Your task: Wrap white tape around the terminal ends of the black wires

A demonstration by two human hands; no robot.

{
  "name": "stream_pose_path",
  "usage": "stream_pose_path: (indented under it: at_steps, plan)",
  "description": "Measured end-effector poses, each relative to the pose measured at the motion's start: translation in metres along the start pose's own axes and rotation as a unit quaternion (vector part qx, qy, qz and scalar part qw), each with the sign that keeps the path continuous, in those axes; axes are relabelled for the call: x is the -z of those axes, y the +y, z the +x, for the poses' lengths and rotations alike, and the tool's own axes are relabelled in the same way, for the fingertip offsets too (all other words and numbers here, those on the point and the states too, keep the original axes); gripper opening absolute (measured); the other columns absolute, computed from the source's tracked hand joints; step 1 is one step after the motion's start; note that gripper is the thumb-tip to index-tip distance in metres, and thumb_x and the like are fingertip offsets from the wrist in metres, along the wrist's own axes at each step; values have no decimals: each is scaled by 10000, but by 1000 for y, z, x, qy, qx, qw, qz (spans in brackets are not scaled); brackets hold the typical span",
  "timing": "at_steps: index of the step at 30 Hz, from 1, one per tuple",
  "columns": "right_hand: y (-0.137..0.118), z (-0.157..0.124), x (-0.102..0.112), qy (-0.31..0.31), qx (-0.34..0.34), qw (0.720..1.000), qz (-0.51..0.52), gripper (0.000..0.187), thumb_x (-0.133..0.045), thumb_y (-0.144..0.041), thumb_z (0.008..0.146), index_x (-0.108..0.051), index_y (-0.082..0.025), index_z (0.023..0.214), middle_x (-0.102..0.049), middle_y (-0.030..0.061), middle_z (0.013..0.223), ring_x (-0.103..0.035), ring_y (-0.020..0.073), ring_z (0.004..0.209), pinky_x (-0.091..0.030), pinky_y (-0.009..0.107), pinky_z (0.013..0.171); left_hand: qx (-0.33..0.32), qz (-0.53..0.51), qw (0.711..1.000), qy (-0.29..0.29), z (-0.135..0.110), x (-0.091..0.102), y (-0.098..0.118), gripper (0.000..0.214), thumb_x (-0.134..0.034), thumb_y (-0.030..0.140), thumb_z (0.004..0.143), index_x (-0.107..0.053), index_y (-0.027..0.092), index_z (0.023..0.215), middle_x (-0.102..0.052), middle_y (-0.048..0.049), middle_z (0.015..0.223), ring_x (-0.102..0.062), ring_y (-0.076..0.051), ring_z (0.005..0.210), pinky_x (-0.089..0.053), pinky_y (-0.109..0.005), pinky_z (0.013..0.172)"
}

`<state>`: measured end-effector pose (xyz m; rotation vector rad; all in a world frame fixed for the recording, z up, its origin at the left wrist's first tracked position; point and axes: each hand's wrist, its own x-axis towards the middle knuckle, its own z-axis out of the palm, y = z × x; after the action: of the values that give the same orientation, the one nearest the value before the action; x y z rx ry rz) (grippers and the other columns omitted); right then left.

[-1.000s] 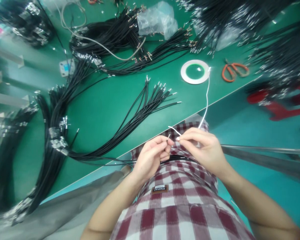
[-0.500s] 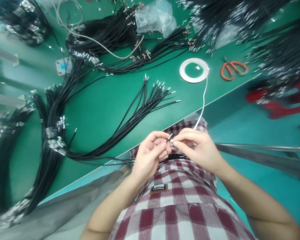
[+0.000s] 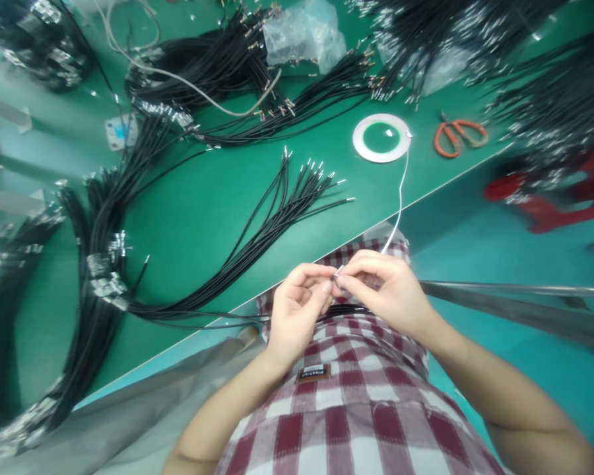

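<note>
Over my lap, my left hand [image 3: 299, 307] pinches the end of a black cable, whose pale tip shows between the fingertips. My right hand [image 3: 389, 287] is closed on a narrow white tape [image 3: 400, 198], with its thumb and forefinger meeting the left fingertips at the cable end. From there the tape runs up to a white tape roll [image 3: 359, 142] lying flat on the green table. Several black cables [image 3: 346, 309] lie across my lap beneath the hands. The exact contact between tape and cable is too small to make out.
A fanned bundle of black cables [image 3: 257, 241] lies on the table [image 3: 193, 191] to the left. Orange-handled scissors [image 3: 455, 138] rest right of the roll. More cable bundles [image 3: 549, 92] and a plastic bag [image 3: 304, 36] are farther back. A metal bar [image 3: 515, 290] runs at right.
My right fingertips have moved slightly left, closer against the left fingertips and the cable tip. The whole view has shifted a little; the things on the table lie as before.
</note>
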<state>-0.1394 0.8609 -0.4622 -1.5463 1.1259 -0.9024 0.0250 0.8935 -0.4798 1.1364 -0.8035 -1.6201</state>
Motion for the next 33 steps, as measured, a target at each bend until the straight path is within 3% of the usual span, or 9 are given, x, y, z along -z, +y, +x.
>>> stream_pose_path:
  at_steps: [7,12,15,20,22,24,28,33]
  plan:
    - [-2,1,-1,7,-8,1000,1,166,-643,-112,867,-724,-178,739,-683,11,728,-600,113,635,-451,237,562,-63,74,995,13,-2,-3,-2,133,-671,225,904,-683,180,1029,-700,-50,875,-662,-120,763,-522,-190,639]
    - [-1,2,-6,32,-24,999,25,139,-651,-130,842,-702,-165,717,-645,7,702,-546,100,589,-432,231,540,-135,183,973,51,-3,-7,-3,181,-648,222,914,-625,185,1090,-692,-67,993,-695,-151,868,-581,-252,756]
    - [2,2,-9,52,-41,996,65,138,-649,-151,828,-665,-160,692,-604,0,693,-497,90,561,-398,221,501,-209,269,938,62,-4,-6,-9,202,-616,181,927,-598,210,1127,-684,-54,1021,-696,-155,907,-583,-256,770]
    - [8,1,-14,75,-45,990,107,138,-622,-150,825,-637,-169,689,-571,-8,685,-483,99,576,-386,222,496,-346,420,838,43,-2,-3,-17,286,-554,71,928,-621,206,1171,-730,-68,1039,-713,-175,920,-590,-293,829]
    - [10,0,-17,82,-47,988,121,148,-623,-158,828,-630,-172,681,-568,-8,681,-495,107,592,-400,228,514,-369,436,819,51,-2,-2,-20,343,-558,56,921,-615,208,1222,-736,-73,1074,-714,-185,952,-587,-307,854]
    - [12,-1,-20,85,-54,985,141,154,-636,-179,836,-626,-172,682,-569,-7,678,-516,115,610,-422,235,538,-357,429,828,59,-2,-2,-21,366,-568,55,916,-619,212,1243,-734,-72,1096,-706,-188,975,-579,-317,871]
    - [11,-4,-22,83,-56,981,165,159,-644,-211,878,-647,-172,725,-595,3,719,-563,130,660,-468,252,594,-313,359,875,81,-1,-2,-20,293,-642,90,886,-685,225,1143,-719,-54,1029,-669,-183,950,-558,-327,839]
    - [11,-4,-16,50,9,993,105,118,-639,-162,908,-730,-185,837,-695,39,844,-649,163,808,-525,291,737,-238,223,939,113,2,-2,-11,98,-693,155,867,-737,199,943,-665,-39,877,-639,-151,804,-544,-266,700]
